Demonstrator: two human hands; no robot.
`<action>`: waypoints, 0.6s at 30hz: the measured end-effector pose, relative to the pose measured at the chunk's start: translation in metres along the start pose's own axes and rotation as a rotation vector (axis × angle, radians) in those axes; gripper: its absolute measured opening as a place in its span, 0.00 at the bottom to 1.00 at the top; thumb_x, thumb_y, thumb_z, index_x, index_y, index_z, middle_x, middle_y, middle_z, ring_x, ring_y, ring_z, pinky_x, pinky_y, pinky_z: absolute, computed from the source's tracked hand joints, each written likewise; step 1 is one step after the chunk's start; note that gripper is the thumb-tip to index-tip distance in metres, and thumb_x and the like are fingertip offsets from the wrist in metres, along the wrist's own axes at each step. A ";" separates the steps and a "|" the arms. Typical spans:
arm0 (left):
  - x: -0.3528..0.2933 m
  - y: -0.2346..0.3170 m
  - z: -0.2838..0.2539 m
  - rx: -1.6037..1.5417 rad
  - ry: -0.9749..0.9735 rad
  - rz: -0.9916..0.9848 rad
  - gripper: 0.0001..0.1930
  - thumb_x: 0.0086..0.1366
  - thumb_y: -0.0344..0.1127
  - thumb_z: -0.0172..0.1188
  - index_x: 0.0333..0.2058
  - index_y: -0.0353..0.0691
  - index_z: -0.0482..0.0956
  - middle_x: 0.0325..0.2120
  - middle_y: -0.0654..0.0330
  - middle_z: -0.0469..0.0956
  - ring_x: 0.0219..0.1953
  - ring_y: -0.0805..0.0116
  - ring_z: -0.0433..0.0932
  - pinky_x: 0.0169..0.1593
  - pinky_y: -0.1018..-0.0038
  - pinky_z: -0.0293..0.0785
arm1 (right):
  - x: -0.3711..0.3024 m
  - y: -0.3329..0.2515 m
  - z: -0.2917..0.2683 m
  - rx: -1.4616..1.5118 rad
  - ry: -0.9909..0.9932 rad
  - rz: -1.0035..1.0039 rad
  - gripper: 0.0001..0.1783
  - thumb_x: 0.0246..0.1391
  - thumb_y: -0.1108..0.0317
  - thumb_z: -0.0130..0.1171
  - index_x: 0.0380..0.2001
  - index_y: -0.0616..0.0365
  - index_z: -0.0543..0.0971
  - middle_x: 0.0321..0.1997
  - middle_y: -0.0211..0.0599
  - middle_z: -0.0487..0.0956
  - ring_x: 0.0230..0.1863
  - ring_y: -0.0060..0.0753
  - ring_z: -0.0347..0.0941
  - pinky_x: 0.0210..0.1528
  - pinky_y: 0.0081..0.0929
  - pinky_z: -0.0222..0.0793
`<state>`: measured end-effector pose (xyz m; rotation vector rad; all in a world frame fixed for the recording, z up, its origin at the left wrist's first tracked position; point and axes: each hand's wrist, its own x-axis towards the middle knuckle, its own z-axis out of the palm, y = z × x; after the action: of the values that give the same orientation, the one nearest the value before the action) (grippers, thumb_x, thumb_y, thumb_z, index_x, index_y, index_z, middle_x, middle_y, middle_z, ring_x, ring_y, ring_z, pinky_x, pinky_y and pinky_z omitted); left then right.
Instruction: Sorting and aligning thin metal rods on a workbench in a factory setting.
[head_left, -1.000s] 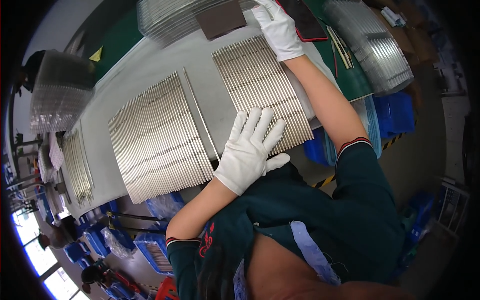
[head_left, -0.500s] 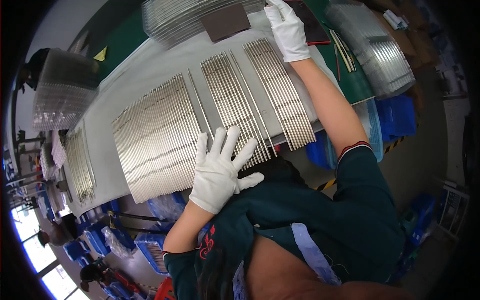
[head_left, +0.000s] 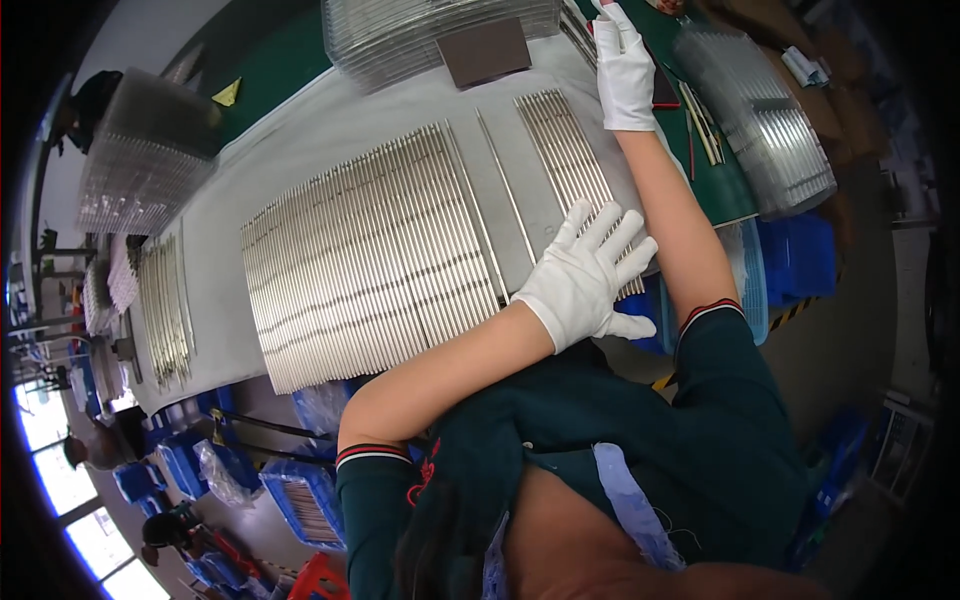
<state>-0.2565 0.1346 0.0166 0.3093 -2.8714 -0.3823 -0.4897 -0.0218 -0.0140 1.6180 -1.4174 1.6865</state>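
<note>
Many thin silvery metal rods lie side by side on a pale cloth. The large block of rods (head_left: 360, 260) fills the middle of it. A lone rod (head_left: 507, 185) lies to the right of this block, with a gap on either side. Farther right is a smaller group of rods (head_left: 565, 140). My left hand (head_left: 585, 280), in a white glove, rests with fingers spread over the near end of that group. My right hand (head_left: 626, 80), also gloved, reaches to the far right with fingers stretched out, beside a dark red-edged flat object (head_left: 665, 92). Its fingertips are near the picture's upper edge.
Stacked clear plastic trays (head_left: 430, 45) stand at the back, with a brown card (head_left: 484, 53) leaning on them. More clear trays (head_left: 765, 120) are at right, beside some pen-like tools (head_left: 700, 120). Another tray stack (head_left: 150, 150) and a small rod group (head_left: 165, 310) lie left. Blue bins (head_left: 795, 245) stand below the table.
The middle group of rods has moved left and now adjoins the large block. My left hand has shifted right, onto the right-hand group. My right hand has moved slightly right.
</note>
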 end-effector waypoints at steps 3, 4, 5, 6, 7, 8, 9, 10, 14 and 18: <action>-0.001 -0.008 0.007 -0.006 -0.004 -0.013 0.51 0.56 0.80 0.49 0.67 0.44 0.66 0.66 0.47 0.64 0.71 0.44 0.57 0.74 0.48 0.45 | -0.002 0.001 0.001 -0.272 -0.090 0.204 0.21 0.69 0.70 0.46 0.62 0.59 0.73 0.56 0.47 0.79 0.55 0.42 0.77 0.57 0.31 0.72; -0.001 -0.008 0.005 -0.008 0.012 0.004 0.52 0.56 0.80 0.49 0.67 0.44 0.66 0.66 0.47 0.64 0.71 0.44 0.57 0.74 0.48 0.45 | -0.002 0.006 0.000 -0.389 -0.167 0.291 0.20 0.69 0.69 0.46 0.61 0.58 0.74 0.53 0.47 0.80 0.52 0.41 0.78 0.53 0.31 0.74; -0.003 -0.008 0.002 -0.009 0.012 0.007 0.52 0.56 0.80 0.49 0.67 0.44 0.66 0.66 0.47 0.64 0.71 0.44 0.57 0.74 0.48 0.45 | -0.003 0.009 -0.001 -0.393 -0.166 0.291 0.20 0.69 0.69 0.46 0.61 0.58 0.74 0.53 0.47 0.80 0.52 0.41 0.78 0.53 0.31 0.74; -0.009 -0.008 -0.004 -0.004 -0.023 -0.013 0.51 0.56 0.79 0.50 0.67 0.44 0.66 0.66 0.47 0.64 0.70 0.44 0.58 0.73 0.48 0.46 | -0.005 0.010 0.000 -0.431 -0.163 0.251 0.20 0.69 0.69 0.46 0.61 0.58 0.74 0.52 0.47 0.81 0.50 0.41 0.79 0.51 0.31 0.74; -0.016 -0.008 -0.009 0.003 -0.059 -0.037 0.51 0.55 0.79 0.51 0.66 0.44 0.67 0.66 0.47 0.64 0.70 0.44 0.58 0.73 0.49 0.46 | -0.007 0.011 0.002 -0.464 -0.160 0.211 0.19 0.69 0.69 0.46 0.60 0.58 0.75 0.51 0.47 0.81 0.48 0.41 0.79 0.49 0.31 0.75; -0.026 -0.008 -0.011 0.004 -0.045 -0.073 0.50 0.55 0.78 0.52 0.66 0.45 0.68 0.66 0.47 0.64 0.69 0.45 0.59 0.73 0.48 0.47 | -0.003 0.002 0.004 -0.455 -0.164 0.209 0.19 0.69 0.69 0.46 0.60 0.58 0.75 0.51 0.47 0.81 0.48 0.41 0.79 0.49 0.31 0.75; -0.037 -0.008 -0.013 0.027 -0.032 -0.107 0.50 0.55 0.78 0.52 0.65 0.45 0.68 0.65 0.47 0.65 0.69 0.45 0.60 0.72 0.47 0.48 | 0.001 -0.008 0.005 -0.482 -0.228 0.286 0.19 0.69 0.69 0.47 0.60 0.58 0.75 0.51 0.47 0.81 0.48 0.41 0.79 0.49 0.31 0.75; -0.048 -0.010 -0.014 0.047 -0.021 -0.129 0.50 0.55 0.78 0.53 0.65 0.45 0.69 0.65 0.47 0.65 0.69 0.45 0.60 0.72 0.47 0.48 | 0.003 -0.014 0.004 -0.521 -0.289 0.365 0.19 0.69 0.69 0.47 0.60 0.58 0.75 0.51 0.47 0.81 0.48 0.41 0.79 0.49 0.31 0.75; -0.080 -0.004 -0.043 0.069 -0.065 -0.246 0.44 0.57 0.70 0.59 0.64 0.44 0.70 0.63 0.48 0.66 0.67 0.47 0.62 0.71 0.47 0.51 | -0.007 0.009 0.000 -0.567 -0.208 0.225 0.20 0.69 0.69 0.46 0.61 0.58 0.75 0.52 0.47 0.81 0.50 0.41 0.79 0.51 0.32 0.75; -0.115 -0.008 -0.046 0.113 0.019 -0.327 0.41 0.56 0.65 0.64 0.61 0.43 0.72 0.61 0.46 0.68 0.64 0.44 0.64 0.69 0.47 0.54 | -0.010 0.005 0.000 -0.386 -0.179 0.260 0.22 0.68 0.68 0.48 0.63 0.58 0.74 0.56 0.47 0.80 0.55 0.41 0.77 0.56 0.30 0.72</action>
<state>-0.1343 0.1437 0.0347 0.8029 -2.8282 -0.2701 -0.4919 -0.0202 -0.0249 1.4411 -1.9726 1.3063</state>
